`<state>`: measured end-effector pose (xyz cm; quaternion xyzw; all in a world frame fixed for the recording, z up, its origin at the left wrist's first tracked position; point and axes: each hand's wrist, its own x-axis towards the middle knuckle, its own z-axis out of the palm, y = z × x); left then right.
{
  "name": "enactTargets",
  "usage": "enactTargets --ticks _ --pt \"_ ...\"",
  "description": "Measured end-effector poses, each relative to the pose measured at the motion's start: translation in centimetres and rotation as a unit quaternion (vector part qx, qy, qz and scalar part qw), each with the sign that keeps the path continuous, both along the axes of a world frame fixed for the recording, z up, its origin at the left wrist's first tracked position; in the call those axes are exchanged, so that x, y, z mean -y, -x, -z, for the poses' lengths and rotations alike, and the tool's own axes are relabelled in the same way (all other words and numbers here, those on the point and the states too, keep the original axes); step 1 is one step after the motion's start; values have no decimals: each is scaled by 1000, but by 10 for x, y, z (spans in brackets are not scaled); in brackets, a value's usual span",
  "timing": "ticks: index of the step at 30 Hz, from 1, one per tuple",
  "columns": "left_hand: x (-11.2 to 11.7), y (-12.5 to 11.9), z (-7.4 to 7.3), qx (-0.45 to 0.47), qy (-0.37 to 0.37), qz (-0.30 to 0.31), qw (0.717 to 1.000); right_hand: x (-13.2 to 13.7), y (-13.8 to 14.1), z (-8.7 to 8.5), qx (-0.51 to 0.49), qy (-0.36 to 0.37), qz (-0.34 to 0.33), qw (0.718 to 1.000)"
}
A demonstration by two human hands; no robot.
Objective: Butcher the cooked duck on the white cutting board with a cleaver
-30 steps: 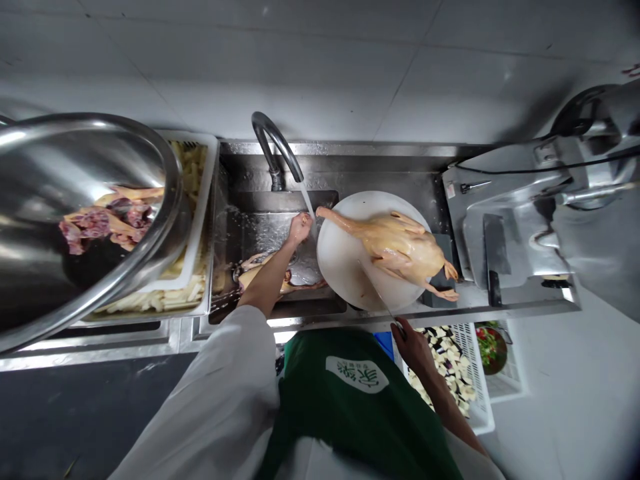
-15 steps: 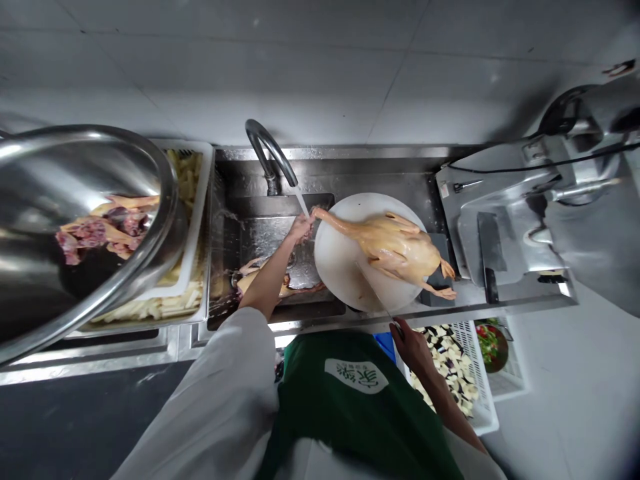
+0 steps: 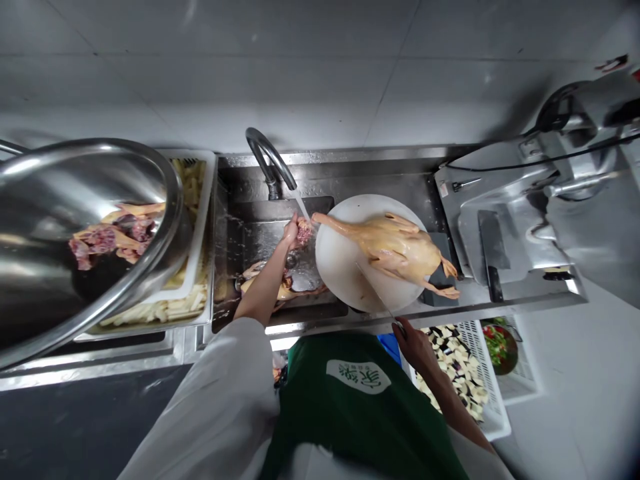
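Observation:
Under the running faucet (image 3: 270, 157), my left hand (image 3: 290, 233) is closed on a piece of raw reddish meat (image 3: 305, 231), and water falls on it. My right hand (image 3: 411, 340) grips the handle of a knife (image 3: 376, 295), whose blade lies over the round white cutting board (image 3: 336, 283). A whole plucked duck (image 3: 395, 247) rests on the board, its neck reaching left toward the stream and its feet to the right. Below my left forearm, another poultry carcass (image 3: 285, 291) lies in the metal sink (image 3: 250, 237), partly hidden by the arm.
A big steel bowl (image 3: 170, 200) with raw poultry pieces stands at left, over trays of pale cut strips (image 3: 165, 307). On the right are a cleaver (image 3: 490, 247) and a metal machine (image 3: 585, 193). A basket of diced eggplant (image 3: 457, 367) sits low at right.
My left hand has shifted slightly left and turned, so the meat now shows more in the water. My right hand and the knife stay almost in place. The camera view has shifted slightly.

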<state>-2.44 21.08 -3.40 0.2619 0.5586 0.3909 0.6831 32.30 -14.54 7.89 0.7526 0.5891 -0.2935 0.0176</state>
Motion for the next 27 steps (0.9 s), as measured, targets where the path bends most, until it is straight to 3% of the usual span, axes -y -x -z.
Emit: enactTargets --ticks 4,7,11,15,17,19,21,24,25,27 --pt "4 3 -9 11 -27 6 1000 -1 1 -1 3 5 -2 1000" --pt "8 7 -13 -126 -79 49 988 -3 0 -3 -2 11 -12 1000" --pt "16 18 -22 -313 -118 104 937 -10 -3 -5 -8 2 -44 999" --pt "33 19 -41 -437 -162 163 870 -25 -7 -7 34 3 -74 997" --pt "48 6 -51 -435 -221 177 854 -35 -10 -9 54 10 -85 995" --pt "70 -16 -60 -417 -323 222 820 -46 -12 -11 65 13 -97 993" --pt "97 -41 -65 -382 -428 308 759 -55 -13 -13 78 17 -105 991" --pt "138 -67 -63 -333 -514 436 659 -66 -11 -15 88 23 -119 989" --pt "149 -71 -59 -323 -527 450 645 -68 -10 -16 91 25 -124 988" --pt "168 -72 -49 -319 -539 398 670 -70 -7 -17 100 33 -129 986"
